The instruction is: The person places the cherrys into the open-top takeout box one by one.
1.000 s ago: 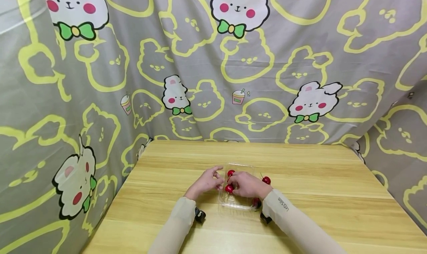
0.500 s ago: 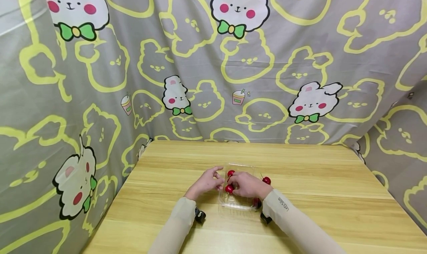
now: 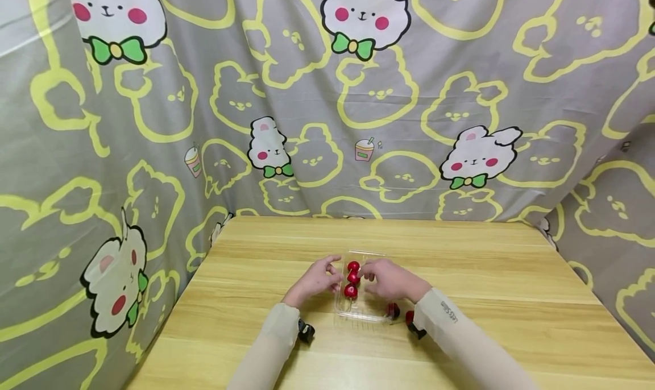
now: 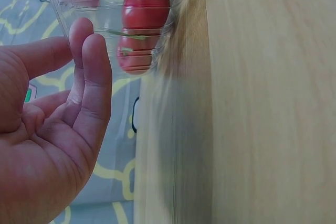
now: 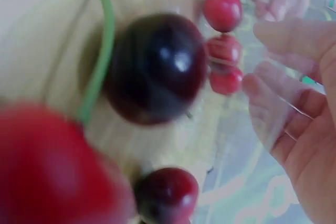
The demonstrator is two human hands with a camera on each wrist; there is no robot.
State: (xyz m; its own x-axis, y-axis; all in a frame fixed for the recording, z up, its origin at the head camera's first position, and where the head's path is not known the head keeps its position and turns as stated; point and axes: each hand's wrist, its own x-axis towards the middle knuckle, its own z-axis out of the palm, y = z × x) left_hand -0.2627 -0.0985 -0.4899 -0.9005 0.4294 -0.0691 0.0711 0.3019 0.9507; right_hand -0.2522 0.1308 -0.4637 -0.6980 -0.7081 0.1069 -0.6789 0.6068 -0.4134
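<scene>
A clear plastic container [image 3: 365, 317] stands on the table, with three red cherries in a row along its left side: a far cherry [image 3: 353, 266], a middle cherry [image 3: 353, 277] and a near cherry [image 3: 350, 290]. My right hand [image 3: 394, 279] is over the container, its fingers apart with nothing between them, fingertips close to the middle cherry. At the left wall, my left hand [image 3: 318, 276] touches the plastic from outside with relaxed fingertips [image 4: 96, 51]. Seen through that wall in the left wrist view are the stemmed near cherry [image 4: 146, 4] and another red cherry [image 4: 135, 53].
Outside the container's right side lies a dark cherry [image 3: 393, 310]. The right wrist view shows a large dark cherry [image 5: 157, 69], a stemmed red cherry [image 5: 52, 169] and a dark red cherry [image 5: 168, 195]. A patterned grey cloth [image 3: 307, 94] surrounds the wooden table [image 3: 486, 276].
My right hand has drawn back to the right with its fingers loosened, uncovering the middle cherry. It now hides a cherry seen earlier on the right. My left hand has stayed in place.
</scene>
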